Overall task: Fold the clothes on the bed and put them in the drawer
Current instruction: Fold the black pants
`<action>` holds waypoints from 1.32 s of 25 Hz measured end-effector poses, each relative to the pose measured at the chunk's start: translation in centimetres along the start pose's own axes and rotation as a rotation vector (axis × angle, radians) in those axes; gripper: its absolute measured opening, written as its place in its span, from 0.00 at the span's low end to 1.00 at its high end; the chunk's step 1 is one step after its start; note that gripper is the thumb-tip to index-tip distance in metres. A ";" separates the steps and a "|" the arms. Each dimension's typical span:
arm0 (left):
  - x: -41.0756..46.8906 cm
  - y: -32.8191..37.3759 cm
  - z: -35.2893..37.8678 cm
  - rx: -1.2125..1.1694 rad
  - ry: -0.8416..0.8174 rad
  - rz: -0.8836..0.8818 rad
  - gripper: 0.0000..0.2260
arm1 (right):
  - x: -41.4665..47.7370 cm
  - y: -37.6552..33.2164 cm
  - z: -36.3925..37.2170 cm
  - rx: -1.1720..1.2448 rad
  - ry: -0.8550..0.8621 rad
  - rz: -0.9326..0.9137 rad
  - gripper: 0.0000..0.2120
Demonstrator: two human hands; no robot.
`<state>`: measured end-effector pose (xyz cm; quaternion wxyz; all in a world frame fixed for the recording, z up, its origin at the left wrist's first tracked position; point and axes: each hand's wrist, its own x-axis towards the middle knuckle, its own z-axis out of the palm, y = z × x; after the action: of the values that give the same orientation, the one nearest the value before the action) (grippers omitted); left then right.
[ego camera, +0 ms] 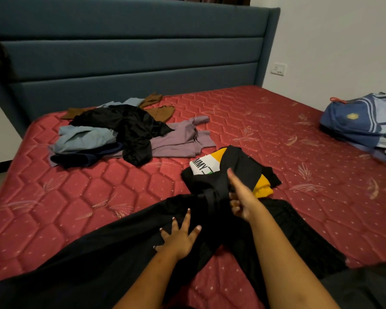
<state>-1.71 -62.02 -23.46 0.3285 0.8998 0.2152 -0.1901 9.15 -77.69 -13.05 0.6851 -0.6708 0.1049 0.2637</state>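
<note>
Red quilted mattress [80,204], bare and stitched in hexagons with pale leaf motifs, fills most of the view, and the clothes lie straight on it. Nearest, one long black garment [112,253] stretches across the near edge from lower left to lower right. Two hands work on it. The left hand [178,237] lies flat on the cloth with its fingers spread and straight. The right hand [241,197] is just beyond it, its lower fingers curled round a bunched fold of the same black cloth and one digit stretched forward; it is blurred, so the grip is hard to read more closely. Touching that fold on the far side lies one black, yellow and white T-shirt [243,166], loosely doubled over, with the letters "MMY" on its white panel. Farther off, to the left, is one loose pile of unfolded clothes in which five colours can be counted: a shiny black piece [132,130] on top, a light blue one [83,139], a navy one [80,158] under it, a lilac one [183,139] spread to the right and a brown one [161,110] at the back. At the right edge, well apart from the clothes, rests one blue backpack [354,121]. Behind the bed stands a blue-grey padded headboard [132,52] with horizontal panels, and beside it a white wall [332,36] bearing one socket plate [278,69].
</note>
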 end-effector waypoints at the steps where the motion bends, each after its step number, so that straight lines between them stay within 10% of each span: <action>1: 0.0 0.3 0.2 0.034 0.004 0.028 0.30 | 0.2 0.7 0.0 -0.151 -0.039 0.079 0.26; 7: -0.2 1.9 -0.3 -0.044 0.019 0.252 0.37 | 0.4 1.6 3.0 -0.227 -0.374 -0.044 0.15; 11: -0.6 1.9 -2.0 -0.214 -0.026 0.263 0.33 | -1.1 0.6 4.9 -0.782 -0.550 -0.292 0.10; 18: -4.9 0.8 -5.6 -1.060 -0.001 0.054 0.21 | -3.5 -1.2 6.1 0.128 -0.250 -0.448 0.10; 24: -7.0 2.3 -9.4 -1.521 -0.060 0.189 0.39 | -4.9 -0.5 7.5 -0.218 -0.481 -0.280 0.12; 29: -7.2 0.0 -10.4 -1.776 0.515 0.186 0.15 | -4.4 -0.4 7.5 -0.516 -0.210 -0.548 0.11; 33: -7.0 -2.7 -10.9 -1.400 0.718 0.076 0.06 | -4.9 1.0 8.0 -0.768 0.301 -0.805 0.14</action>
<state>-6.77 -54.66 -13.74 0.7356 0.4966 0.3470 0.3032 2.84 -71.04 -10.88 0.4162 -0.8888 -0.1656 -0.0971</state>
